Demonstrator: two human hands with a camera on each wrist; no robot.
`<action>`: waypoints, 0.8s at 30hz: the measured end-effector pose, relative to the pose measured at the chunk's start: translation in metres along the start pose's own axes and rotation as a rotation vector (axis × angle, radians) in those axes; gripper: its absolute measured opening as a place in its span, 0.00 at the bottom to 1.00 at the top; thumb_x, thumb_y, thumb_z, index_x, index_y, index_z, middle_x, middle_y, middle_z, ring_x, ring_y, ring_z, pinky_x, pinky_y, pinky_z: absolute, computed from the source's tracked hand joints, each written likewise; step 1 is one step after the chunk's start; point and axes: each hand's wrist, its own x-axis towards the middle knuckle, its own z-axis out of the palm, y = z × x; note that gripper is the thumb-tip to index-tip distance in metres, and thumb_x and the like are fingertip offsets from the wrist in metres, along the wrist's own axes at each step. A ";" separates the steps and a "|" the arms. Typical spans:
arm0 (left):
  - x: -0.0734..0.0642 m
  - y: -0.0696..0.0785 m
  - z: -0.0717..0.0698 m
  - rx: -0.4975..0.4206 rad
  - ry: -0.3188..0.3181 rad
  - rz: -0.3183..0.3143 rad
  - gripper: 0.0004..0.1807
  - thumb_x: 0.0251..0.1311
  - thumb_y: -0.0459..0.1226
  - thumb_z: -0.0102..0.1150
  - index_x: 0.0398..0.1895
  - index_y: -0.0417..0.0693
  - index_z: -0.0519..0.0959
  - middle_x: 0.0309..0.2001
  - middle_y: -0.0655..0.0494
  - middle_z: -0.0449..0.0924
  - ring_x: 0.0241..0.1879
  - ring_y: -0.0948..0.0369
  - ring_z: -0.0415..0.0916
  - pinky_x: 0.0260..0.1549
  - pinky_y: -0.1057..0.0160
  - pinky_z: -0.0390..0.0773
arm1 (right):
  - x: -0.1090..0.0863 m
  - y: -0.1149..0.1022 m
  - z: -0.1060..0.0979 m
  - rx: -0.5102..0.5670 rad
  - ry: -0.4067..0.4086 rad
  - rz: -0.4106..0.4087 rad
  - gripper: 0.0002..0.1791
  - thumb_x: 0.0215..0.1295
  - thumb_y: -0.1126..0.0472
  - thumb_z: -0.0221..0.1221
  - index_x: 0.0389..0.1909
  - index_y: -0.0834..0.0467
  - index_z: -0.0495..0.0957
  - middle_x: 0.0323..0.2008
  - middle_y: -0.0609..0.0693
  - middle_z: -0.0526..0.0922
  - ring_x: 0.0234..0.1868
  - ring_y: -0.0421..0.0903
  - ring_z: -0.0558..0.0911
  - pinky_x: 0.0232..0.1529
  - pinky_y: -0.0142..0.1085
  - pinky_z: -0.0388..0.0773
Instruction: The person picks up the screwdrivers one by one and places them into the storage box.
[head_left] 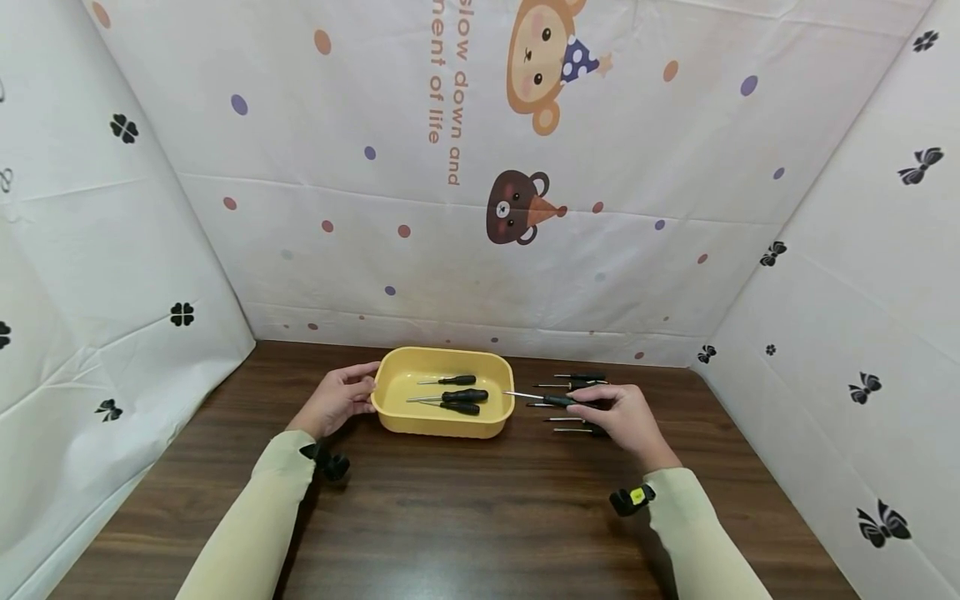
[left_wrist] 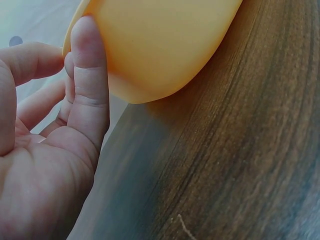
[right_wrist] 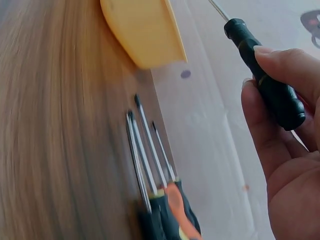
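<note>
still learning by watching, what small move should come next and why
The right grip should probably carry its screwdriver left over the yellow tray and lower it: the tip overlaps the tray's right rim in the head view, and three screwdrivers lie inside.

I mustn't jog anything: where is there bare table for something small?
The widest bare table is in front of the yellow tray, between the sleeves. Another patch lies between the right hand and the right cloth wall. It is crowded right of the tray: loose screwdrivers lie there and the right hand holds another screwdriver. The left hand touches the tray's left end.
</note>
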 end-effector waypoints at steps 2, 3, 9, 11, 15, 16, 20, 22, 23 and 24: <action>0.000 0.000 0.000 0.000 0.005 -0.003 0.31 0.75 0.31 0.52 0.78 0.39 0.61 0.42 0.52 0.78 0.32 0.63 0.82 0.35 0.66 0.87 | 0.004 -0.004 0.007 0.002 -0.006 -0.009 0.12 0.57 0.51 0.76 0.42 0.48 0.92 0.42 0.50 0.91 0.43 0.34 0.86 0.40 0.29 0.84; 0.000 0.000 0.000 0.004 0.005 -0.003 0.31 0.75 0.31 0.51 0.79 0.39 0.60 0.42 0.52 0.78 0.32 0.63 0.82 0.35 0.66 0.87 | 0.007 -0.006 0.010 0.010 -0.010 -0.004 0.12 0.56 0.51 0.76 0.41 0.48 0.92 0.42 0.49 0.91 0.43 0.34 0.87 0.40 0.29 0.84; 0.001 0.001 0.001 0.004 0.007 -0.005 0.31 0.74 0.30 0.52 0.79 0.39 0.60 0.42 0.50 0.78 0.31 0.63 0.81 0.35 0.66 0.87 | 0.019 -0.016 0.028 0.078 -0.063 0.048 0.13 0.55 0.49 0.76 0.41 0.47 0.92 0.44 0.50 0.91 0.42 0.40 0.88 0.39 0.33 0.86; 0.000 0.002 0.001 -0.001 0.006 -0.005 0.31 0.74 0.30 0.52 0.78 0.38 0.60 0.42 0.50 0.79 0.30 0.63 0.81 0.35 0.66 0.87 | 0.023 -0.018 0.034 0.096 -0.088 0.054 0.13 0.56 0.49 0.76 0.41 0.47 0.92 0.44 0.50 0.91 0.42 0.46 0.89 0.37 0.34 0.87; 0.000 0.001 0.000 0.000 -0.010 0.003 0.31 0.74 0.29 0.51 0.79 0.37 0.59 0.41 0.51 0.79 0.29 0.64 0.80 0.35 0.66 0.87 | 0.032 -0.024 0.048 0.105 -0.109 0.061 0.10 0.57 0.52 0.76 0.40 0.47 0.92 0.42 0.49 0.91 0.41 0.51 0.89 0.35 0.36 0.87; 0.000 0.001 0.000 -0.001 -0.011 0.004 0.31 0.74 0.29 0.51 0.79 0.37 0.59 0.41 0.51 0.79 0.29 0.64 0.80 0.35 0.66 0.87 | 0.034 -0.025 0.051 0.099 -0.109 0.064 0.10 0.56 0.53 0.76 0.39 0.47 0.92 0.41 0.48 0.91 0.40 0.50 0.89 0.34 0.35 0.87; 0.000 0.001 0.000 0.002 -0.014 0.006 0.32 0.74 0.29 0.51 0.79 0.37 0.58 0.41 0.51 0.79 0.29 0.64 0.80 0.35 0.66 0.87 | 0.042 -0.030 0.065 0.079 -0.106 0.062 0.09 0.56 0.55 0.76 0.38 0.47 0.92 0.40 0.48 0.92 0.37 0.44 0.88 0.32 0.34 0.85; 0.000 0.001 0.000 0.002 -0.012 0.005 0.32 0.74 0.29 0.51 0.79 0.37 0.59 0.42 0.51 0.79 0.29 0.64 0.80 0.35 0.66 0.87 | 0.046 -0.031 0.071 0.069 -0.115 0.061 0.08 0.55 0.54 0.77 0.38 0.46 0.92 0.40 0.48 0.92 0.36 0.43 0.87 0.32 0.34 0.85; 0.000 0.001 0.000 -0.003 -0.008 0.004 0.32 0.74 0.29 0.51 0.79 0.37 0.59 0.42 0.50 0.79 0.29 0.64 0.80 0.35 0.66 0.87 | 0.047 -0.032 0.074 0.065 -0.120 0.056 0.09 0.55 0.54 0.77 0.38 0.46 0.92 0.40 0.48 0.91 0.36 0.43 0.87 0.32 0.35 0.85; 0.000 0.001 0.000 -0.005 -0.008 0.003 0.32 0.74 0.29 0.52 0.79 0.37 0.59 0.42 0.50 0.79 0.29 0.64 0.80 0.35 0.66 0.87 | 0.049 -0.033 0.077 0.054 -0.124 0.053 0.09 0.55 0.53 0.77 0.37 0.45 0.92 0.40 0.48 0.91 0.36 0.43 0.87 0.32 0.35 0.85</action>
